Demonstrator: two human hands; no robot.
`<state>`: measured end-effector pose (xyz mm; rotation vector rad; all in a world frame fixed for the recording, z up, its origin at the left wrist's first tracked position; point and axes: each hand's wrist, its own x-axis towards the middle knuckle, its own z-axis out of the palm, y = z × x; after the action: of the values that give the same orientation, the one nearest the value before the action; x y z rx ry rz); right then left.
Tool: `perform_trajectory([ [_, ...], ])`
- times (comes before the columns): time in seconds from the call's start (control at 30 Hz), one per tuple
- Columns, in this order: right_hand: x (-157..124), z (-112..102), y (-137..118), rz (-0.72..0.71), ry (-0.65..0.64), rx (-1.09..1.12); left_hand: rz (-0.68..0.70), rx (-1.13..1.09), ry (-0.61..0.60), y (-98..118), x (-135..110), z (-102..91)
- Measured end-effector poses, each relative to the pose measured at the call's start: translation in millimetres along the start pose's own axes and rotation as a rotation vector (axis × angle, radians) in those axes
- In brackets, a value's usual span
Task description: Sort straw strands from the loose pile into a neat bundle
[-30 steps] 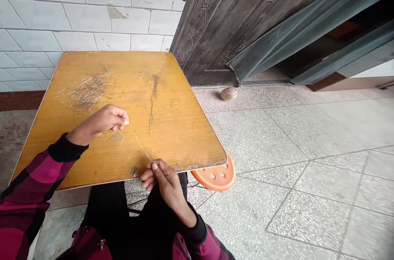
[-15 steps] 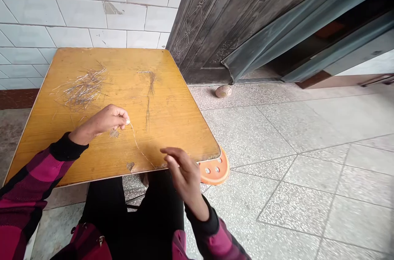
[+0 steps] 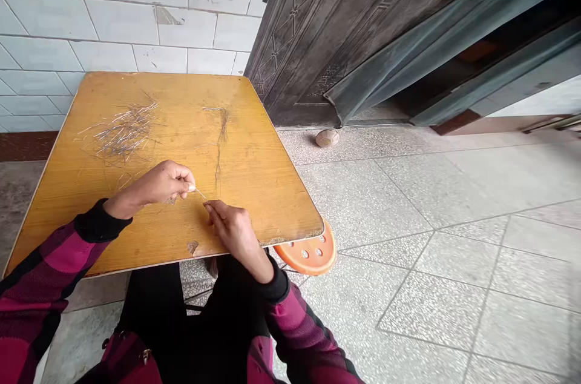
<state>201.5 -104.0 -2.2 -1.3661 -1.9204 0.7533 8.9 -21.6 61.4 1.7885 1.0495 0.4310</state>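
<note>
My left hand (image 3: 169,183) pinches one end of a thin wire (image 3: 200,193) above the front part of the wooden table. Close beside it, my right hand (image 3: 230,223) has its thumb and forefinger closed on the same wire, and a short stretch shows between the two hands. Beyond my left hand lies a loose, tangled heap of thin wires (image 3: 124,131). A smaller bundle of wires (image 3: 223,123), bent at the top, lies farther right, with a few long strands trailing toward me.
The yellow-brown table (image 3: 263,184) has chipped front edges. An orange stool (image 3: 313,251) sits partly under its right corner. A white tiled wall (image 3: 127,20) stands behind, and a dark carved door (image 3: 313,26) to the right. A ball-like object (image 3: 327,138) lies on the floor.
My right hand has moved left and up from the table's front edge, and its open fingers have closed on the wire. My left hand has shifted slightly right, still pinching the wire.
</note>
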Motion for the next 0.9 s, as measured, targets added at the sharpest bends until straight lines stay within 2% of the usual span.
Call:
perform_trajectory([
  [0.17,-10,-6,0,-0.042,-0.139,0.051,-0.009,0.020,0.010,0,1,-3.0],
  [0.3,-27,-3,-1,-0.009,-0.207,0.096,0.009,0.001,0.100,-5,3,-7.9],
  [0.53,-64,6,3,0.304,-0.278,0.469,0.006,0.028,0.097,-7,4,-9.6],
  [0.7,-79,19,9,0.504,-0.267,0.816,0.039,0.017,-0.040,-8,8,-9.7],
  [0.9,-77,22,12,0.546,-0.188,0.988,0.024,-0.068,-0.094,-14,4,-12.4],
])
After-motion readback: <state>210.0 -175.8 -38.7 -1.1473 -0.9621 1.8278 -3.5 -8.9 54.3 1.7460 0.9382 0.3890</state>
